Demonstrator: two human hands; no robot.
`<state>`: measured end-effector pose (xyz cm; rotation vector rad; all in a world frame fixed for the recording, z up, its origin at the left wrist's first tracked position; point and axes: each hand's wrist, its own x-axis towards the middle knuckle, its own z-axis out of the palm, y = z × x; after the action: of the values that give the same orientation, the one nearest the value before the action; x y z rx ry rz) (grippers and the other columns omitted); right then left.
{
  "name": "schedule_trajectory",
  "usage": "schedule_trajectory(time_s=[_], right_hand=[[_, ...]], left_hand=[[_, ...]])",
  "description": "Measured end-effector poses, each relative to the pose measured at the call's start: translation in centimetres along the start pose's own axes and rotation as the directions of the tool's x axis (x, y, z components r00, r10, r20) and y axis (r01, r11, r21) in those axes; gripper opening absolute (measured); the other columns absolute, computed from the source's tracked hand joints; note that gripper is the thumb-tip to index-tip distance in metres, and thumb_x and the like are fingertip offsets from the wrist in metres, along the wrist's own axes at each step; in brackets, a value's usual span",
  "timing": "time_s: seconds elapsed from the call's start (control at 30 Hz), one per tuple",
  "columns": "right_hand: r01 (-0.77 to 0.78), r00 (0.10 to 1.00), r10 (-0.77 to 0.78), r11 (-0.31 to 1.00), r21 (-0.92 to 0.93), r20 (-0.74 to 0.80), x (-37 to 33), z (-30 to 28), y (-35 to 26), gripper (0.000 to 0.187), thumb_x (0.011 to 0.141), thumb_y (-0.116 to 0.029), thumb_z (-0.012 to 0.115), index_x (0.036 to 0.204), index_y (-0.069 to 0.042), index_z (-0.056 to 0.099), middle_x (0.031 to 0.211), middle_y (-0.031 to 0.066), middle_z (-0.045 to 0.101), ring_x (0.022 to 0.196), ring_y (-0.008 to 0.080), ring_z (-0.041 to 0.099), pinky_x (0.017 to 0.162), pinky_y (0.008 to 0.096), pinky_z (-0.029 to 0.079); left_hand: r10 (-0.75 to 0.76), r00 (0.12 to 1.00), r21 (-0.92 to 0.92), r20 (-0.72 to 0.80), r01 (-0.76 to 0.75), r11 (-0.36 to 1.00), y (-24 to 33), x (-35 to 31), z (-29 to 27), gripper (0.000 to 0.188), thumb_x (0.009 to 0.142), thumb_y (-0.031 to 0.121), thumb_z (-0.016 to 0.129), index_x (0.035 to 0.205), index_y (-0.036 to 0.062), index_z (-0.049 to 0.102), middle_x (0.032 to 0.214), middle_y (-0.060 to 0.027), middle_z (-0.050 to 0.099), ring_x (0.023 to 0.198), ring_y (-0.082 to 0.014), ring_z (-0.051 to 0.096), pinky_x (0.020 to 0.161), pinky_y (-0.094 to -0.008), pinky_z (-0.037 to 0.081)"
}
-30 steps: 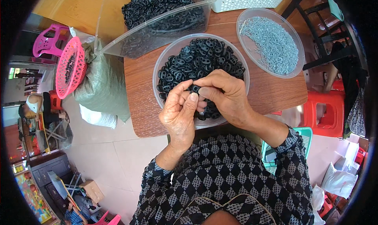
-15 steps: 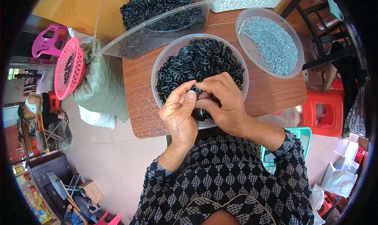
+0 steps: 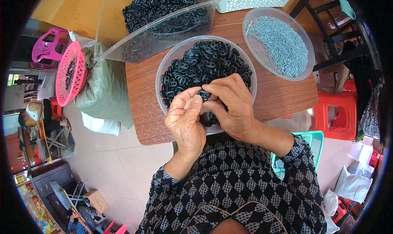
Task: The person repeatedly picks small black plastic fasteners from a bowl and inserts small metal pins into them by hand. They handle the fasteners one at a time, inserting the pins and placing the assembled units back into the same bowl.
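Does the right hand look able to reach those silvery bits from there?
Probably yes: the right hand is at a black piece, but the silvery bits lie in an open dish, with nothing tall between.

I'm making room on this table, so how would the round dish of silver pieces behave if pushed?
The dish would probably slide, not roll, since it lies flat on the smooth-looking table. Its silver pieces might shift or spill: they lie loose, and the dish looks shallow.

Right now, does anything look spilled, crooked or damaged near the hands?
Nothing stands out. Black pieces are heaped inside the bowl, silver bits lie in the dish, and the left hand pinches one black piece with the right hand close against it.
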<state>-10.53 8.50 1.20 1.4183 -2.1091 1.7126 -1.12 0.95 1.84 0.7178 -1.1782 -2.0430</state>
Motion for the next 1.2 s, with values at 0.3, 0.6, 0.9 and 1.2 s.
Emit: schedule_trajectory(time_s=[0.3, 0.6, 0.9, 1.2], right_hand=[[0.122, 0.992, -0.122, 0.992, -0.035, 0.021, 0.2, -0.3, 0.7, 0.034, 0.060, -0.005, 0.071, 0.092, 0.002, 0.061, 0.083, 0.0108, 0.057, 0.074, 0.0270, 0.051, 0.063, 0.0359, 0.043], [0.174, 0.984, -0.172, 0.984, -0.044, 0.045, 0.0, -0.2, 0.8, 0.039, 0.060, -0.005, 0.070, 0.096, 0.004, 0.058, 0.085, 0.0114, 0.055, 0.073, 0.0274, 0.050, 0.062, 0.0366, 0.043], [0.153, 0.987, -0.151, 0.988, -0.020, 0.055, -0.1, -0.2, 0.5, 0.037, 0.062, -0.007, 0.070, 0.096, 0.004, 0.057, 0.084, 0.0113, 0.055, 0.073, 0.0272, 0.050, 0.061, 0.0366, 0.042], [0.197, 0.980, -0.197, 0.980, -0.042, 0.009, -0.2, 0.1, 0.4, 0.039, 0.063, -0.006, 0.069, 0.098, 0.005, 0.056, 0.085, 0.0122, 0.055, 0.072, 0.0277, 0.050, 0.061, 0.0370, 0.042]], left_hand=[[-0.056, 0.989, 0.069, 0.136, 0.047, 0.997, 0.7, 0.4, -1.1, 0.032, 0.088, 0.003, 0.057, 0.117, -0.0090, 0.054, 0.109, -0.0147, 0.061, 0.082, -0.0111, 0.059, 0.070, -0.0234, 0.050], [-0.036, 0.989, 0.150, 0.146, 0.013, 0.989, 1.3, 0.4, -0.6, 0.031, 0.087, 0.001, 0.058, 0.116, -0.0095, 0.055, 0.097, -0.0105, 0.064, 0.072, -0.0086, 0.057, 0.067, -0.0205, 0.048], [-0.025, 0.980, 0.178, 0.196, -0.011, 0.984, 2.1, 0.6, -0.5, 0.030, 0.084, -0.001, 0.061, 0.112, -0.0115, 0.055, 0.079, -0.0023, 0.057, 0.066, -0.0049, 0.049, 0.068, -0.0185, 0.046], [0.050, 0.987, 0.157, 0.151, -0.074, 0.985, 0.1, 0.2, -1.8, 0.034, 0.085, 0.008, 0.063, 0.114, -0.0094, 0.056, 0.107, -0.0122, 0.061, 0.082, -0.0109, 0.058, 0.075, -0.0236, 0.051]])
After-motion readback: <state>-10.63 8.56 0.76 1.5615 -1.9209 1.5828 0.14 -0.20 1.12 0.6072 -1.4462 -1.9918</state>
